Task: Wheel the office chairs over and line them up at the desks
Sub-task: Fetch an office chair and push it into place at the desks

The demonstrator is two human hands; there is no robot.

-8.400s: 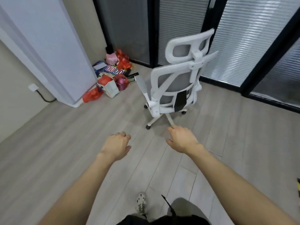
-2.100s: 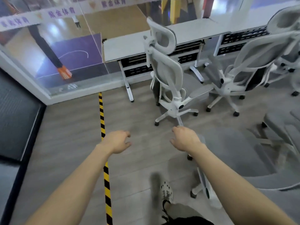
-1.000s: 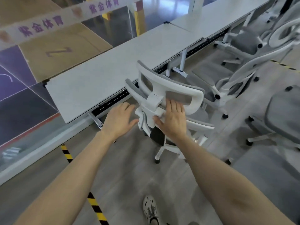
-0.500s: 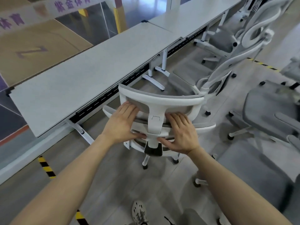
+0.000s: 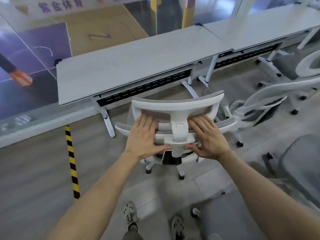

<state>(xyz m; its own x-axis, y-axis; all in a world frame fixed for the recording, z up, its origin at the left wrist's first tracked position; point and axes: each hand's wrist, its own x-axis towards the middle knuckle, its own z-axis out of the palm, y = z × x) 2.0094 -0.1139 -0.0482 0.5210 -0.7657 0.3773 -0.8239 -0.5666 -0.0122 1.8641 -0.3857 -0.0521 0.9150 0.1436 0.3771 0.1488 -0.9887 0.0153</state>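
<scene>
Left hand (image 5: 143,137), right hand (image 5: 207,137) flat against chair (image 5: 176,104); desk (image 5: 138,63) ahead, second chair (image 5: 270,90) right.

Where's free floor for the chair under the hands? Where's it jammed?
Bare floor: under the near desk between its legs, ahead of the chair; also left of the chair, out to the striped tape. Crowded: right side, other chairs packed close.
</scene>
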